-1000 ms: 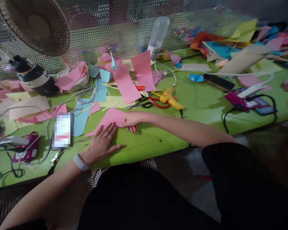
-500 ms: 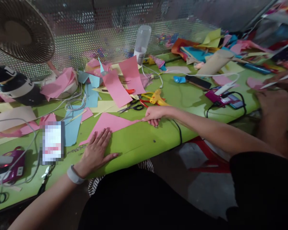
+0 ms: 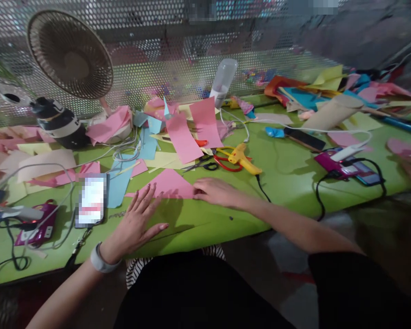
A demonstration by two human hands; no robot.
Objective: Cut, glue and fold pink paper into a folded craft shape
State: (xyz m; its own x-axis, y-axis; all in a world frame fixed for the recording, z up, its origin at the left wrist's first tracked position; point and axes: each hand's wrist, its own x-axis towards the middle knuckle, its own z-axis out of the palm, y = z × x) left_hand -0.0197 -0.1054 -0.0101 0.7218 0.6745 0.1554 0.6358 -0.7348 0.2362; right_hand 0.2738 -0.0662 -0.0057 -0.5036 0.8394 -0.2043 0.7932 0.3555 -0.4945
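Observation:
A pink sheet of paper (image 3: 174, 185) lies on the green tabletop in front of me, with a peaked upper edge. My left hand (image 3: 133, 224) is open, fingers spread, its fingertips over the left part of the sheet. At the sheet's right corner, the fingers of my right hand (image 3: 212, 191) are curled and pinched together on the paper. The corner itself is hidden under them. Just behind my right hand lie black-handled scissors (image 3: 210, 166), red-handled pliers (image 3: 229, 165) and a yellow glue gun (image 3: 243, 160).
A pixelated phone (image 3: 92, 200) and a purple power strip (image 3: 43, 224) lie at left. Behind stand a fan (image 3: 70, 55), a dark bottle (image 3: 60, 121) and a clear bottle (image 3: 223, 82). Another purple power strip (image 3: 335, 163) and paper scraps (image 3: 301, 98) are at right, near another person.
My right hand has moved left towards my left hand, bringing the pink paper's drawn-out right tip inward. My left hand's fingers have spread wider. The camera view has shifted.

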